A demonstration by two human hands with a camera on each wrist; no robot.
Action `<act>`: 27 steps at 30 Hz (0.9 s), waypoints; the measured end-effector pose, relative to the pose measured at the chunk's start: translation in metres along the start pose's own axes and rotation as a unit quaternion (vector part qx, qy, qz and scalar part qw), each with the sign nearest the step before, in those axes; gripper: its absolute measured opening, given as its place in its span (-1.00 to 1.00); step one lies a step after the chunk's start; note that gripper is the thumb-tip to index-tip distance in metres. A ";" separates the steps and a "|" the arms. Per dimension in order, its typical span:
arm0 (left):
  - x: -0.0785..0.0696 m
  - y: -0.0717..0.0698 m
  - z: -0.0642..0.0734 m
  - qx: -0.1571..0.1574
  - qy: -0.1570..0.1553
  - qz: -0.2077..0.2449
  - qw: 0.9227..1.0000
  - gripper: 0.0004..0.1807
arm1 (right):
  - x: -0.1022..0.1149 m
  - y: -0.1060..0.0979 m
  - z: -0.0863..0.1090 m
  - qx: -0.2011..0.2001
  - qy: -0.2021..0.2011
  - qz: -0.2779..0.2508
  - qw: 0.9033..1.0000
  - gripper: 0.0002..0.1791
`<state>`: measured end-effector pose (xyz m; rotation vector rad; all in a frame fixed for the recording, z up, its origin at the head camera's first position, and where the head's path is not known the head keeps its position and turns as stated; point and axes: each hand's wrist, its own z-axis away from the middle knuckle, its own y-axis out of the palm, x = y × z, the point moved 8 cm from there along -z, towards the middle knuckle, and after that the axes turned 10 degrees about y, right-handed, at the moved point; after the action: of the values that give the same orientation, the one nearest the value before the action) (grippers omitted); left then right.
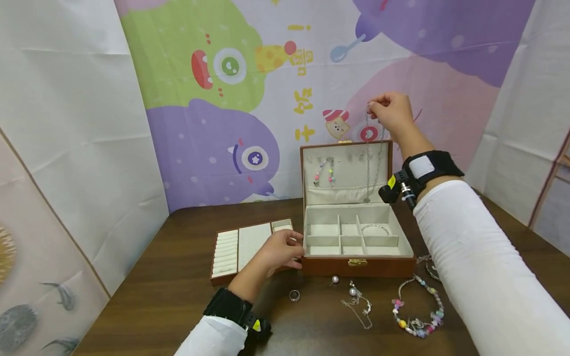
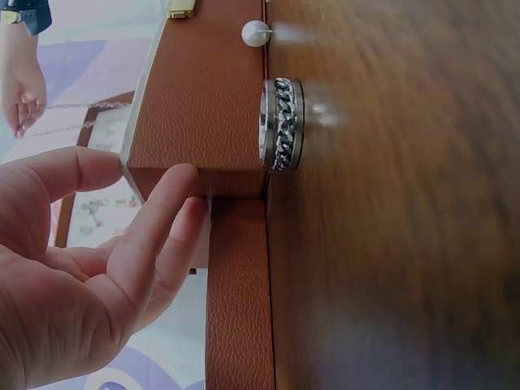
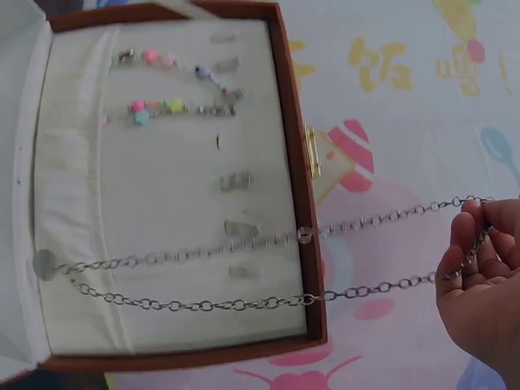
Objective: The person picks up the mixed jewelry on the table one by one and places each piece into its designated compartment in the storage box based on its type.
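High above the lid in the head view, my right hand pinches a silver chain necklace. Its two strands hang down in front of the raised lid lining, and a round pendant lies at the bottom, near the lining's gathered pocket. Clear hooks line the lid, and a colourful beaded strand hangs from one. The brown jewellery box stands with its lid up. At its front left corner my left hand touches the box with extended fingers.
Left of the box lies a brown tray with ring rolls. In front are a chain-patterned ring, a pearl earring, a fine pearl chain and a colourful beaded necklace. A bracelet sits in a back right compartment.
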<state>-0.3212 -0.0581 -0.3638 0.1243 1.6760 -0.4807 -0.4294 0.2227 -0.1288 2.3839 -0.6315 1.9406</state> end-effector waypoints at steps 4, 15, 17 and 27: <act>-0.002 0.002 0.001 0.003 0.002 0.002 1.000 -0.53 | -0.006 -0.004 -0.002 0.014 0.004 0.011 1.000 -0.74; -0.003 0.002 0.004 0.000 0.000 -0.005 1.000 -0.54 | -0.053 0.012 0.006 0.058 -0.048 0.192 0.978 -0.70; -0.002 0.003 0.004 0.001 -0.001 -0.005 1.000 -0.54 | -0.059 0.012 0.008 0.046 -0.056 0.220 0.973 -0.71; -0.003 0.010 0.004 0.002 -0.005 0.000 1.000 -0.54 | -0.066 0.008 0.015 -0.074 -0.120 0.295 0.945 -0.77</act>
<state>-0.3133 -0.0504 -0.3639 0.1253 1.6647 -0.4837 -0.4274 0.2320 -0.1967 2.5502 -1.5998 1.6651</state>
